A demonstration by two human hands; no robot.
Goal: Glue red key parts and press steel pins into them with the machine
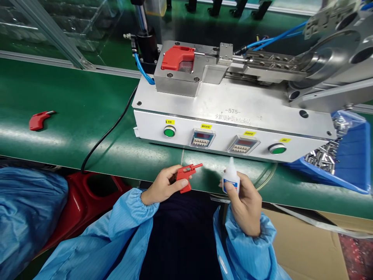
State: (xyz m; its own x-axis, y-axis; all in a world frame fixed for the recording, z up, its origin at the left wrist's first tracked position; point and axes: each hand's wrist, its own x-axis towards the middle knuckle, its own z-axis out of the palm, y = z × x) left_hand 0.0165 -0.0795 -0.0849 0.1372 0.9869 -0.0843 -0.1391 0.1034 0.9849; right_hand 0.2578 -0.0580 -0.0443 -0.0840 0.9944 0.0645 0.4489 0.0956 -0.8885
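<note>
My left hand (166, 185) is closed on a red plastic pistol-shaped part (184, 179), whose thin red tip points right. In my right hand (247, 200) a small white glue-type bottle (231, 177) with a blue label stands upright, nozzle up. The two held things are apart, above the front edge of the green bench. Just beyond them is a white machine (233, 116) with green buttons and two timer displays. A similar red part (176, 58) sits in the machine's metal block (176, 86), facing a metal rod.
Another red part (39, 120) with a metal pin lies on the green bench (70, 93) at left. A blue bin (354, 159) of metal pieces stands at right. A black cable (112, 134) crosses the bench. A red stool (78, 198) is at lower left, beside a blue-clothed person (26, 217).
</note>
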